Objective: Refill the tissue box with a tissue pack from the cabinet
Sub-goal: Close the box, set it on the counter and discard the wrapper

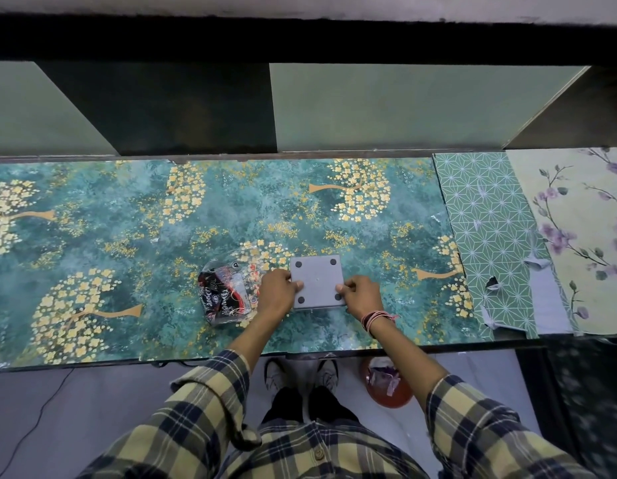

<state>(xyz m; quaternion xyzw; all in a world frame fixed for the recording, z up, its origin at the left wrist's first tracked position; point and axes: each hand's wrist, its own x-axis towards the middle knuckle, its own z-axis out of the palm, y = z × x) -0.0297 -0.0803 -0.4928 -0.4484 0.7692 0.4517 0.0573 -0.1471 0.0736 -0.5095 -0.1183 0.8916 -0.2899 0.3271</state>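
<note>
- Head view: the grey tissue box lay bottom-up on the table, between both hands.
- Left hand and right hand clasped its sides.
- Crumpled wrapper, seemingly empty, lay just left.

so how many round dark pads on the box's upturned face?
4, one near each corner of the grey tissue box: far-left, far-right, near-left, near-right, this one partly covered by the right hand.

Showing teal mottled with gold blossom trees: worktop. Sitting on it, grey with four dark round pads: tissue box. Left of the box, gleaming clear with black, red and white print: wrapper. Right of the box, wearing pale-green star lattice: paper strip. Showing yellow-and-navy plaid: sleeves.
</note>
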